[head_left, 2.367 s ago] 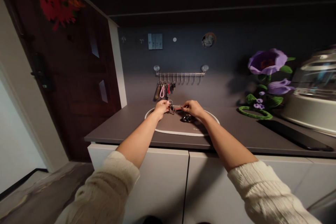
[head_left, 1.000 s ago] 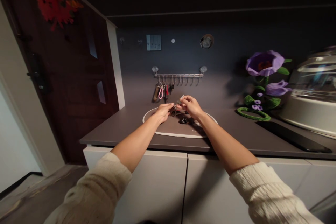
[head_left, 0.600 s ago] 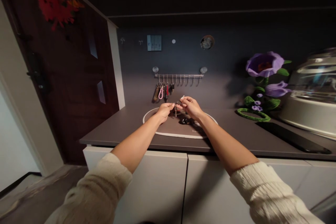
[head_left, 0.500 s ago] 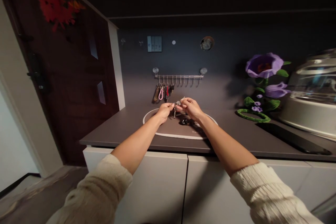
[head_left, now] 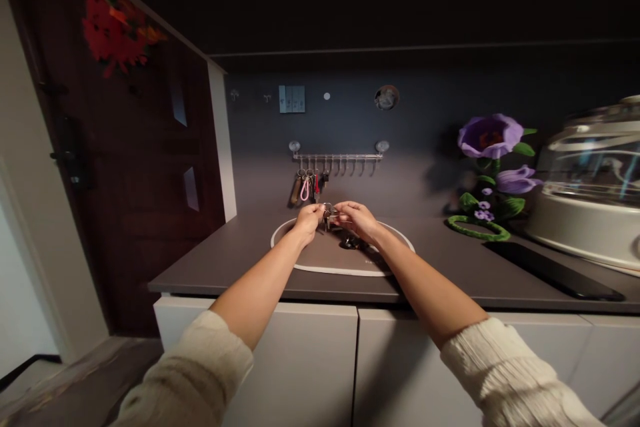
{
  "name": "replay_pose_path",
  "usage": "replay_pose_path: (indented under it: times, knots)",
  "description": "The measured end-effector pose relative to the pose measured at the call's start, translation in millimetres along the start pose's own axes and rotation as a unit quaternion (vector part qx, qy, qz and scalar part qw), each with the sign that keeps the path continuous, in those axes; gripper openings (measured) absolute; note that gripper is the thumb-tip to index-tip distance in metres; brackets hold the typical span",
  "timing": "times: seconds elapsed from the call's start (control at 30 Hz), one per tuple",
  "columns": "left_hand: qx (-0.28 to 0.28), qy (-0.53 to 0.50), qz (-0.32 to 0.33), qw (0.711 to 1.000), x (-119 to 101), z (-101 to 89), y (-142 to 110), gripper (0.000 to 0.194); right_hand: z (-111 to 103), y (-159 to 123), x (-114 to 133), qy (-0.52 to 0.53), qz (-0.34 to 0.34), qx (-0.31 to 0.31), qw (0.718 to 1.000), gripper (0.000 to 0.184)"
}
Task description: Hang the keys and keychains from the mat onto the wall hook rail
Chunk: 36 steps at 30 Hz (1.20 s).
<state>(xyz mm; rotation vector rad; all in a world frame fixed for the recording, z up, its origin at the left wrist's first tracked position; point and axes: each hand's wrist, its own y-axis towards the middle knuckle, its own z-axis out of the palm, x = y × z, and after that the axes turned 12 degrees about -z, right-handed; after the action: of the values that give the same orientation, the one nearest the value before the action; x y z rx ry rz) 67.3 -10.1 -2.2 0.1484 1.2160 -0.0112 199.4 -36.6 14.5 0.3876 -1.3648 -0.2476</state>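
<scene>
Over the oval mat point(head_left: 320, 267), my left hand point(head_left: 307, 223) pinches a ring with a bunch of keys point(head_left: 327, 220) hanging from it. My right hand point(head_left: 359, 219) is closed at the right side of the same bunch, its fingertips on a key. Both hands are close together, and the fingers partly hide the ring. Under my right hand, a small black object point(head_left: 350, 240) lies on the mat, partly covered; I cannot make out its kind. Behind the hands, several keys with fobs point(head_left: 306, 188) hang at the left end of a hook rail point(head_left: 340, 157).
Purple artificial flowers point(head_left: 493, 140) stand at the right of the counter, with a green ring at their base. A black flat slab point(head_left: 553, 270) lies before a white appliance point(head_left: 590, 213) with a clear dome. An overhead cabinet point(head_left: 350, 7) spans above; a dark door point(head_left: 145, 180) is left.
The view has tilted up slightly, so everything sits lower. My right hand has turned and drawn its key closer to the ring; both hands keep hold of the bunch.
</scene>
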Motion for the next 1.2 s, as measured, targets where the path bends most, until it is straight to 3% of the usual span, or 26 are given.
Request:
replay_pose_path:
  times: [0.47, 0.8, 1.03, 1.2]
  knots:
    - [0.026, 0.014, 0.006, 1.000, 0.5, -0.6, -1.7, 0.017, -2.6, 6.8, -14.9, -0.042, -0.077, 0.049, 0.995, 0.030]
    - [0.035, 0.003, 0.026, 0.999, -0.2, -2.4, 0.2, 0.019, -4.2, 7.3, -11.9, -0.041, -0.103, 0.068, 0.991, 0.035]
    - [-0.014, -0.042, -0.014, 0.999, -6.1, -3.5, -1.3, 0.017, -2.9, 5.1, -3.6, -0.011, -0.098, 0.014, 0.995, 0.027]
    - [-0.027, -0.062, -0.005, 0.998, -5.6, -3.8, 2.4, 0.014, -6.4, 12.0, 2.3, 0.010, -0.063, -0.008, 0.998, 0.022]
